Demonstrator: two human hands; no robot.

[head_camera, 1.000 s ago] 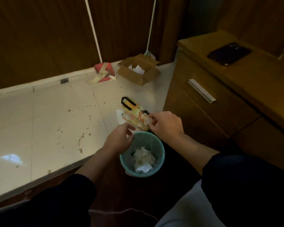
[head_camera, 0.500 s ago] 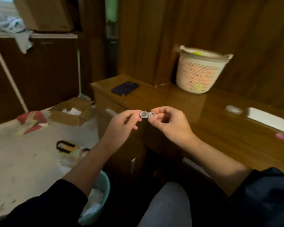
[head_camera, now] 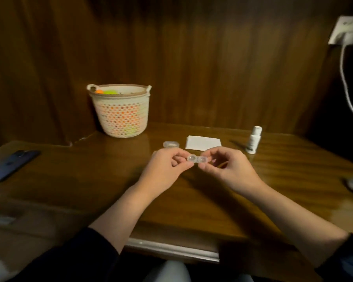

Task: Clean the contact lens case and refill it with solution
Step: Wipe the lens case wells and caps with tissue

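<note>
Both hands (head_camera: 165,169) pinching lens case (head_camera: 197,159)

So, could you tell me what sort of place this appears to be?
Probably a desk nook in a home or dorm room: a wooden desk against wood-panelled walls, with a phone, a plastic basket and a wall socket.

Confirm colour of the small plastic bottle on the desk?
White small plastic bottle, upright at the desk's right; head view, the only one.
</note>
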